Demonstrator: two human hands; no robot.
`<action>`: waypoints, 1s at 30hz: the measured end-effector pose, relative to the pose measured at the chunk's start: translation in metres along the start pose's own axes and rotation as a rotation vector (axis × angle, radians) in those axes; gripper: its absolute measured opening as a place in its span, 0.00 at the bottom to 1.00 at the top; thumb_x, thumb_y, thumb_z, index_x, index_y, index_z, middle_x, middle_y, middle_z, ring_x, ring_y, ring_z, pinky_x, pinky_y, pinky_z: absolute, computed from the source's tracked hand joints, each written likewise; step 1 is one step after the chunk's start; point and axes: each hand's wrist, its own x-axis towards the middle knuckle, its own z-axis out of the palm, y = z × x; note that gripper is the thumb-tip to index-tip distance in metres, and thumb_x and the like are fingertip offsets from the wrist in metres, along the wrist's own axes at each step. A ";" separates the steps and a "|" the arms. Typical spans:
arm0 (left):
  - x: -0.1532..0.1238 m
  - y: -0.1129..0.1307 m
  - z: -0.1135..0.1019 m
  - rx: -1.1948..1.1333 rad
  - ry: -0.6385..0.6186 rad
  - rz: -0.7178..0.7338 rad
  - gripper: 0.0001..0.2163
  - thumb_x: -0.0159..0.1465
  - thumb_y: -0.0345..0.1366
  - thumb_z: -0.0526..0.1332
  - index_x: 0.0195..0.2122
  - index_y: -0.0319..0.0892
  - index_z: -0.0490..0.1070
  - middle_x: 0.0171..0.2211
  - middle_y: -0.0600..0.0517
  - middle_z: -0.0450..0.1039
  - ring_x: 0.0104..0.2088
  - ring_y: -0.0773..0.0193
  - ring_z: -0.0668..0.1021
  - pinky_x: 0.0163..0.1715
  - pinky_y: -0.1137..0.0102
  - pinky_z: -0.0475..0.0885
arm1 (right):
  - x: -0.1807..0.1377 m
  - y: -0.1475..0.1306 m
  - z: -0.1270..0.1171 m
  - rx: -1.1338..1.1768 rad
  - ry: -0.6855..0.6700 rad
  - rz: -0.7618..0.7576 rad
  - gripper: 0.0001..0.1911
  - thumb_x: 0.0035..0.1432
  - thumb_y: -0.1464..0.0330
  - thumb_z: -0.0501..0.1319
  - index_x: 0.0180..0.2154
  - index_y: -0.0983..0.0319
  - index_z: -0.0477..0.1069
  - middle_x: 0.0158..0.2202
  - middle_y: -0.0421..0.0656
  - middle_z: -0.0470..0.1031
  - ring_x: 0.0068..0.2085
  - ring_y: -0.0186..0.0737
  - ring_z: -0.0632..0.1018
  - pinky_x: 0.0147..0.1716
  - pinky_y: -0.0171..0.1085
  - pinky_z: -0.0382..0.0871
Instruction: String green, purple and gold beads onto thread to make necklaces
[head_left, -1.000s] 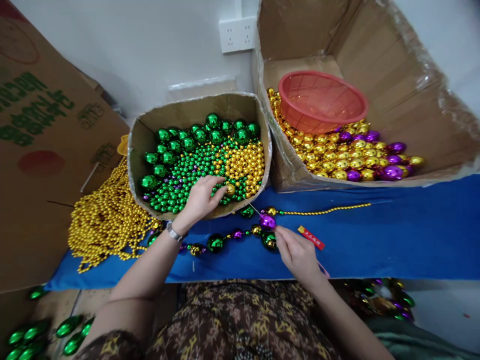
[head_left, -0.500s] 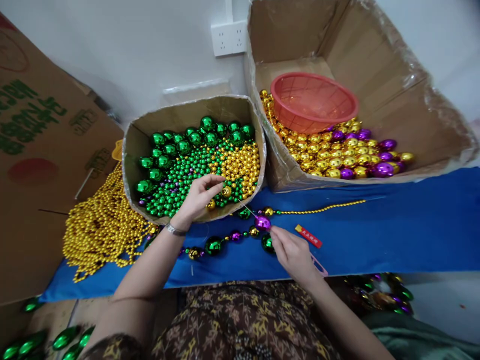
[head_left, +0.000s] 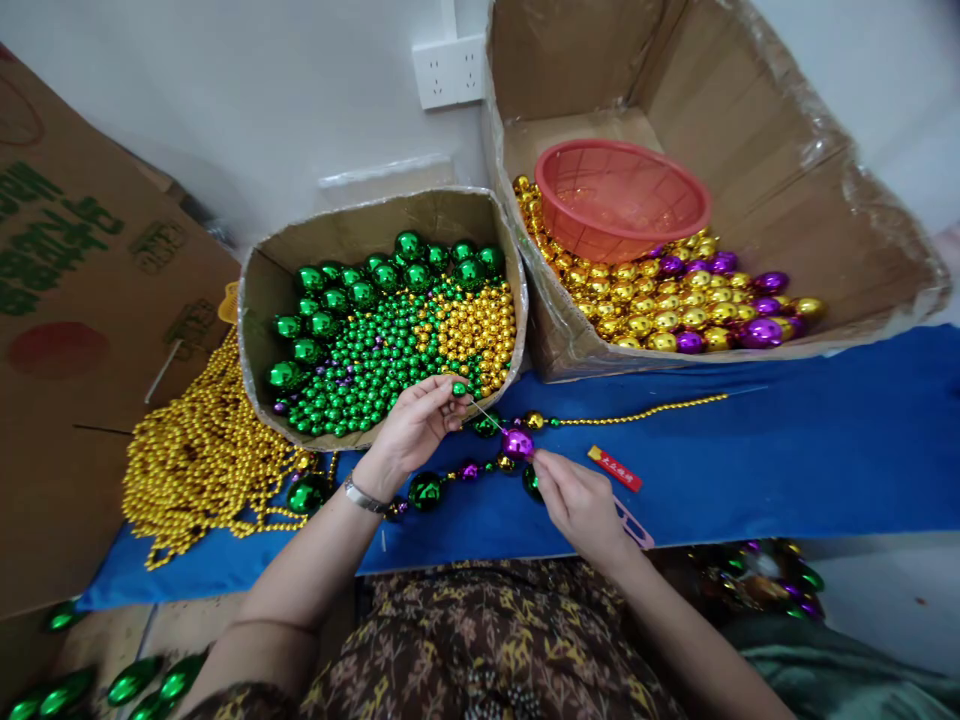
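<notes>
One green bead [head_left: 459, 388] is pinched in the left hand [head_left: 420, 420], just beside a needle's tip [head_left: 474, 403], at ten o'clock from the purple ball [head_left: 517, 443], whose four-o'clock side the right hand [head_left: 579, 500] grips. A carton of beads [head_left: 262, 285] sits at the left hand's eleven o'clock, a red packet [head_left: 616, 470] at the right hand's two.

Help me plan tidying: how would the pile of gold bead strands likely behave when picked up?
The gold bead strands would likely hang floppy, since they curve and loop loosely. They may snag on one another, as many overlap in the heap. Their shiny beads could slip.
</notes>
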 end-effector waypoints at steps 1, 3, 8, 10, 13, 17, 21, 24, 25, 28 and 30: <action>0.000 -0.001 0.001 -0.011 0.001 -0.004 0.11 0.54 0.36 0.70 0.36 0.36 0.76 0.28 0.49 0.76 0.28 0.69 0.75 0.23 0.77 0.67 | 0.000 0.000 0.000 -0.001 -0.003 0.003 0.12 0.67 0.71 0.51 0.43 0.63 0.73 0.33 0.46 0.81 0.30 0.38 0.81 0.32 0.35 0.75; -0.001 -0.003 0.001 -0.035 0.007 -0.013 0.11 0.54 0.36 0.70 0.36 0.36 0.75 0.29 0.49 0.76 0.28 0.69 0.75 0.23 0.77 0.67 | -0.001 0.000 0.000 -0.004 -0.007 0.001 0.12 0.67 0.71 0.51 0.42 0.63 0.73 0.33 0.46 0.80 0.30 0.38 0.81 0.32 0.35 0.75; -0.003 -0.005 0.002 -0.076 0.028 -0.015 0.10 0.54 0.34 0.70 0.35 0.38 0.73 0.30 0.50 0.75 0.29 0.68 0.76 0.24 0.77 0.67 | 0.000 -0.001 0.000 0.001 0.004 -0.018 0.12 0.67 0.71 0.51 0.43 0.63 0.72 0.32 0.46 0.80 0.30 0.39 0.81 0.32 0.35 0.75; -0.004 -0.005 0.002 -0.077 0.023 -0.011 0.11 0.54 0.33 0.70 0.36 0.38 0.73 0.30 0.51 0.75 0.29 0.68 0.76 0.24 0.77 0.68 | 0.000 -0.001 0.000 0.000 0.004 -0.021 0.12 0.67 0.71 0.51 0.43 0.63 0.72 0.32 0.46 0.80 0.31 0.39 0.81 0.32 0.35 0.75; -0.005 -0.006 0.003 -0.074 0.026 -0.005 0.11 0.53 0.32 0.71 0.36 0.39 0.73 0.29 0.53 0.74 0.30 0.68 0.77 0.25 0.76 0.68 | 0.000 -0.002 0.000 -0.002 0.000 -0.026 0.11 0.67 0.71 0.51 0.43 0.64 0.72 0.32 0.46 0.80 0.30 0.38 0.81 0.32 0.35 0.75; -0.005 -0.008 0.008 -0.035 0.070 0.068 0.12 0.51 0.33 0.72 0.34 0.38 0.73 0.28 0.53 0.73 0.29 0.68 0.76 0.24 0.76 0.68 | 0.000 0.000 0.000 -0.037 0.010 -0.027 0.11 0.68 0.71 0.51 0.42 0.63 0.72 0.31 0.46 0.80 0.30 0.38 0.80 0.32 0.34 0.74; -0.005 -0.009 0.016 0.006 0.098 0.185 0.11 0.50 0.33 0.72 0.32 0.39 0.73 0.27 0.55 0.72 0.26 0.71 0.74 0.25 0.76 0.68 | -0.002 0.000 0.001 -0.062 0.008 -0.010 0.12 0.68 0.71 0.50 0.42 0.63 0.73 0.31 0.46 0.80 0.30 0.38 0.80 0.33 0.34 0.74; -0.005 -0.010 0.024 0.029 0.085 0.194 0.10 0.51 0.33 0.72 0.32 0.40 0.74 0.26 0.56 0.71 0.27 0.71 0.74 0.25 0.76 0.68 | -0.003 -0.001 -0.003 -0.061 0.005 0.017 0.12 0.67 0.71 0.51 0.43 0.64 0.73 0.32 0.46 0.80 0.31 0.38 0.80 0.34 0.35 0.74; -0.006 -0.012 0.028 0.041 0.078 0.199 0.10 0.51 0.33 0.72 0.32 0.41 0.74 0.26 0.56 0.71 0.27 0.71 0.74 0.25 0.76 0.68 | -0.002 0.000 -0.005 -0.065 0.001 0.025 0.12 0.67 0.71 0.51 0.43 0.64 0.73 0.32 0.46 0.80 0.31 0.38 0.80 0.34 0.35 0.74; -0.007 -0.020 0.038 0.126 0.044 0.232 0.11 0.50 0.32 0.72 0.35 0.41 0.75 0.28 0.55 0.71 0.27 0.71 0.73 0.25 0.76 0.67 | -0.002 0.008 -0.012 -0.095 -0.009 0.046 0.12 0.67 0.71 0.51 0.43 0.63 0.73 0.32 0.46 0.79 0.31 0.38 0.79 0.34 0.36 0.73; -0.008 -0.030 0.045 0.232 0.007 0.265 0.11 0.51 0.33 0.71 0.36 0.41 0.77 0.28 0.54 0.71 0.26 0.71 0.71 0.25 0.75 0.67 | -0.003 0.020 -0.016 -0.098 -0.005 0.055 0.12 0.67 0.70 0.51 0.44 0.63 0.72 0.32 0.46 0.79 0.31 0.39 0.78 0.35 0.38 0.73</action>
